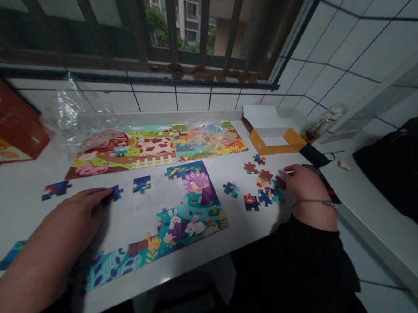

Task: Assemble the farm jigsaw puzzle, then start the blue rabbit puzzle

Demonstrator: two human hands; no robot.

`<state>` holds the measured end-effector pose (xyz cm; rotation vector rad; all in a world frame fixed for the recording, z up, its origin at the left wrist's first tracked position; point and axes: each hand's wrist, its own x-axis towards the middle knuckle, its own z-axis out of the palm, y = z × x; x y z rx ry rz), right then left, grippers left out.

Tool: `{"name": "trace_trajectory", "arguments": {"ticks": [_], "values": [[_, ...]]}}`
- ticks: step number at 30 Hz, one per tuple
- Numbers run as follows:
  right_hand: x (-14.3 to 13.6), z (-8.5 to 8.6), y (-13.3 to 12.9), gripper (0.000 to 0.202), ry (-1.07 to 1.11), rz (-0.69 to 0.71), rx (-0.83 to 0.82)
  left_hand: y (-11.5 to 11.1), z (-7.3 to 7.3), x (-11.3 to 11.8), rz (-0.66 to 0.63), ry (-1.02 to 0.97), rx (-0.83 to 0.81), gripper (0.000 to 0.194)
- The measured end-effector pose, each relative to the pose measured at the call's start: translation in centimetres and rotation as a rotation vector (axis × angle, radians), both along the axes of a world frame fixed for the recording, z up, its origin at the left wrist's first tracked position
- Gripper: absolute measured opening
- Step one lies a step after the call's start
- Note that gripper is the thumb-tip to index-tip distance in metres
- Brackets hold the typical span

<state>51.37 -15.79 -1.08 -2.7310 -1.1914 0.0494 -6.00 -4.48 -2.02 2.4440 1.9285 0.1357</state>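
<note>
On the white counter lies a partly joined puzzle (194,222) with rabbits and a peacock. My left hand (80,210) is closed with its fingertips on a dark blue puzzle piece (116,192), above the puzzle's lower left part. Another blue piece (55,189) lies to its left, and a blue-green piece (142,184) to its right. My right hand (299,182) rests at the right edge of a group of loose pieces (264,181), near a red and dark piece (279,183); whether its bent fingers hold anything is hard to see.
Two picture sheets, a farm scene (152,148) and a yellow one (212,149), lie behind with clear plastic wrap (70,119) over parts. An open yellow box (278,146) stands back right, a red box (11,120) far left. Beyond are a dark flat object (314,154) and a glass container (328,120).
</note>
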Motion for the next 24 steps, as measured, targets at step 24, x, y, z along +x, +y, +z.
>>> {"name": "trace_trajectory", "arguments": {"ticks": [24], "values": [[-2.2, 1.3, -1.4, 0.034, 0.048, 0.178, -0.267, 0.3, -1.5, 0.9, -0.164, -0.26, 0.049, 0.054]]}}
